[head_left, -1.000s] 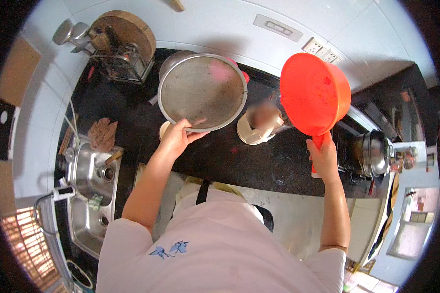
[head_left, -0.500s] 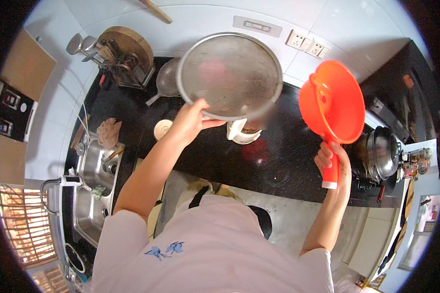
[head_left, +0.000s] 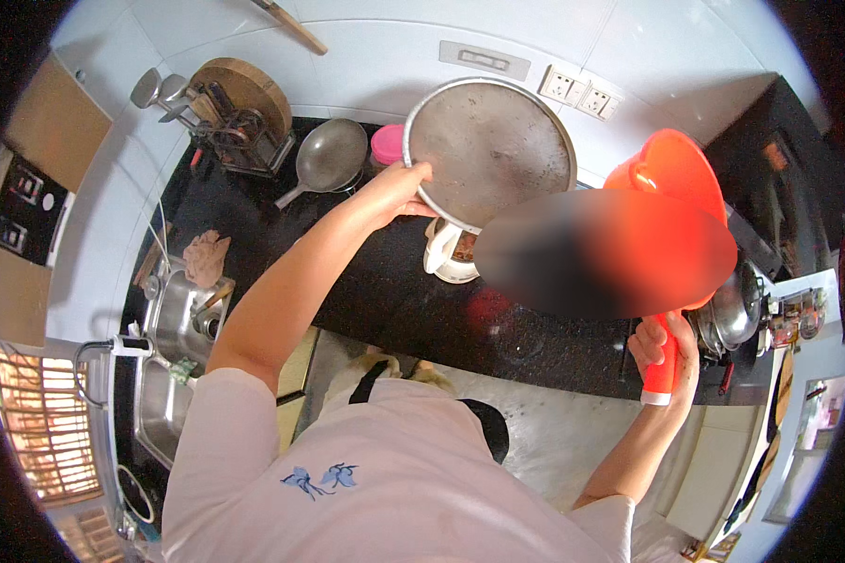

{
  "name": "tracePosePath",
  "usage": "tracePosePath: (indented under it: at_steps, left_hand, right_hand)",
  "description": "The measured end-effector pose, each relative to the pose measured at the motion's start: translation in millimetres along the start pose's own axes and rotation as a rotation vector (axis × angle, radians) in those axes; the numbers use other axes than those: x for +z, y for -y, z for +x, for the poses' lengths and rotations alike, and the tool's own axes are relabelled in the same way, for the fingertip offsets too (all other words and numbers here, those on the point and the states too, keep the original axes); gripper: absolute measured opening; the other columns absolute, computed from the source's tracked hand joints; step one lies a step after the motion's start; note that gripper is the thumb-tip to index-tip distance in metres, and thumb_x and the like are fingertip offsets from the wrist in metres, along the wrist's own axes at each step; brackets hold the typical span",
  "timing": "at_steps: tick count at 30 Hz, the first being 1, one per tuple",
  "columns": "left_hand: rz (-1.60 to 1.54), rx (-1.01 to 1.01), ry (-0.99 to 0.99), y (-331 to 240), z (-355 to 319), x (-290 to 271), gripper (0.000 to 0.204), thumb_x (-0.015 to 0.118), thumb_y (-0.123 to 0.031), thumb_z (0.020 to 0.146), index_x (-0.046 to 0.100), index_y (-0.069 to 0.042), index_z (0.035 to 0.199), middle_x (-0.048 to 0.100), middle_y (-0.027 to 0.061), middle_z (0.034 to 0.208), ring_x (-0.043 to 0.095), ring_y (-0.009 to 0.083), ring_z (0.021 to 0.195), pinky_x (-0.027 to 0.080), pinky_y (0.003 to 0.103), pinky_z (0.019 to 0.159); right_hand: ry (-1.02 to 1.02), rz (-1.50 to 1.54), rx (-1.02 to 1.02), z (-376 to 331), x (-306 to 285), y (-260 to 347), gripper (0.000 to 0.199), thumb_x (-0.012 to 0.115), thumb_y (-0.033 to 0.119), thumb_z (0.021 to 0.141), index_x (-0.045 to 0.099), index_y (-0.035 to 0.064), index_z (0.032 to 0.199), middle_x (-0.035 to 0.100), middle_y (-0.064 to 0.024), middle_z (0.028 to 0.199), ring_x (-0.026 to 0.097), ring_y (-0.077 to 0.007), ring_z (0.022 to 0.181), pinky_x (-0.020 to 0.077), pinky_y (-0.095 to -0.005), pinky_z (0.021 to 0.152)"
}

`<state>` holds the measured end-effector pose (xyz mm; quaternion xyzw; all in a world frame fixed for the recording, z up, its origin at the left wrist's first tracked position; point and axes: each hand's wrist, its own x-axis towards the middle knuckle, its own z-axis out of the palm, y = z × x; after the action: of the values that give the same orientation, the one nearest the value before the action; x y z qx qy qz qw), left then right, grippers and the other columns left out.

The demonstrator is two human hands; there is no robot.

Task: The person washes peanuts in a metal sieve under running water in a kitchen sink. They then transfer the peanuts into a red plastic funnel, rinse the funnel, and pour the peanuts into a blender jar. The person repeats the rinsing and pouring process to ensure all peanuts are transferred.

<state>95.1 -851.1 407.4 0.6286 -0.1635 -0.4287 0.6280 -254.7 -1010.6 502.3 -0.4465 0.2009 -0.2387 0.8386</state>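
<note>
My left hand (head_left: 406, 192) is closed on the near left rim of a large round metal lid (head_left: 493, 141), grey and stained, with a thick rolled edge. It is held up over the black counter, tilted so that its broad face shows. My right hand (head_left: 668, 345) wraps round the handle of an orange-red plastic water scoop (head_left: 668, 164), raised to the right of the lid. A blurred patch covers much of the scoop and the counter between them. Below the lid, a white pitcher-like vessel (head_left: 453, 270) with brownish contents is partly hidden.
A small grey pan (head_left: 333, 155) and a pink-lidded container (head_left: 388, 144) stand towards the wall. Left of them is a utensil rack (head_left: 253, 141) with a round wooden board. A steel double sink (head_left: 164, 403) lies at the left, and metal pots (head_left: 737, 305) at the right.
My left hand has carried the lid to the right, uncovering the pink-lidded container. The scoop has shifted right and slightly down. My left forearm now hides the small pale bowl seen before.
</note>
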Motion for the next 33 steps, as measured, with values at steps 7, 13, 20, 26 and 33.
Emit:
tracePosePath:
  at_steps: [7,13,20,26,33]
  left_hand:
    - [0.082,-0.131,0.012,11.9,-0.6,-30.4,0.024,0.063,-0.026,0.079,0.055,-0.009,0.094,0.054,0.0030,0.080,0.054,0.0145,0.071,0.048,0.030,0.063]
    - [0.093,-0.079,0.199,14.9,-3.0,-45.6,0.044,0.058,-0.033,0.088,0.045,-0.014,0.126,0.058,0.0050,0.104,0.060,0.0167,0.077,0.051,0.033,0.065]
    - [0.139,0.048,0.345,4.0,-46.3,-112.8,0.092,0.066,-0.037,0.082,0.005,-0.004,0.143,0.058,0.0142,0.102,0.063,0.0197,0.075,0.054,0.034,0.063]
    - [-0.242,0.257,0.135,-1.7,-116.5,-271.8,0.061,0.051,-0.029,0.093,0.017,-0.019,0.142,0.050,0.0083,0.124,0.059,0.0213,0.104,0.049,0.043,0.085]
    - [-0.550,0.154,-0.105,-31.5,-182.8,-365.6,0.051,0.053,-0.045,0.091,0.036,-0.018,0.131,0.054,0.0064,0.104,0.056,0.0229,0.099,0.044,0.055,0.092]
  right_hand:
    - [0.239,-0.017,0.046,35.0,66.7,-7.0,0.041,0.053,0.020,0.089,0.047,-0.0106,0.116,0.042,0.0012,0.060,0.035,-0.0055,0.039,0.0289,-0.0209,0.041]
    - [0.324,-0.063,0.155,53.8,175.5,-39.6,0.038,0.053,0.017,0.088,0.048,-0.0113,0.113,0.044,-0.0003,0.062,0.037,-0.0065,0.041,0.0312,-0.0213,0.042]
    - [0.344,-0.267,0.225,91.1,304.5,-118.6,0.036,0.058,0.011,0.083,0.050,-0.0101,0.112,0.049,-0.0050,0.062,0.044,-0.0119,0.045,0.0345,-0.0239,0.043]
    - [0.584,-0.163,0.390,142.2,404.3,-196.8,0.020,0.060,0.014,0.084,0.054,0.0004,0.096,0.054,-0.0046,0.068,0.052,-0.0149,0.054,0.0417,-0.0267,0.052]
    - [0.764,-0.226,0.582,191.3,500.5,-296.5,0.017,0.062,0.017,0.085,0.058,0.0033,0.094,0.057,-0.0043,0.071,0.055,-0.0145,0.056,0.0464,-0.0266,0.051]
